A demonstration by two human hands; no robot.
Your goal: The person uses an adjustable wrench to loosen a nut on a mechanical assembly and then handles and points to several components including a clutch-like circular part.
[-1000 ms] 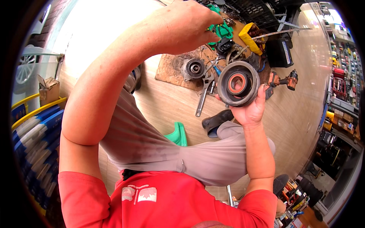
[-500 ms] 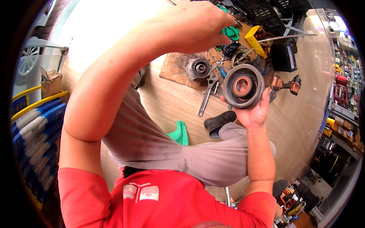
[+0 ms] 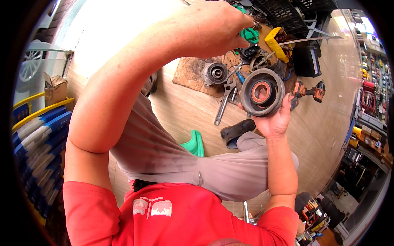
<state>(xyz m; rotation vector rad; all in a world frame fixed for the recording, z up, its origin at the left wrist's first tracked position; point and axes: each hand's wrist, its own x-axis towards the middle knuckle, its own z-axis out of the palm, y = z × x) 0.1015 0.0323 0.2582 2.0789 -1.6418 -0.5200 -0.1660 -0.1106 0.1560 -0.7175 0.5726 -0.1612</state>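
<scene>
My right hand (image 3: 274, 122) is wrapped round the lower rim of a dark grey pulley (image 3: 249, 91), which has an orange-red ring round its centre hole. The open face tilts up toward me. Stretched across to the far middle, my left hand (image 3: 215, 28) has thumb and forefinger apart over a cluster of tools and parts; its other fingers are hidden. Nearest its fingertips lie a green plastic piece (image 3: 249, 35) and a small dark part (image 3: 257, 25). A metal housing with a round hub (image 3: 216, 74) sits on a stained brown board (image 3: 186, 74).
An adjustable wrench (image 3: 224, 105) lies left of the pulley. Right of it is an orange-black cordless drill (image 3: 308, 91). Beyond are a yellow container (image 3: 279, 45), a black battery-like box (image 3: 307, 61) and black crates (image 3: 283, 18). A green plastic stool (image 3: 197, 143) is under my legs.
The pulley tips very slightly in my right hand. My left hand stays almost in the same place.
</scene>
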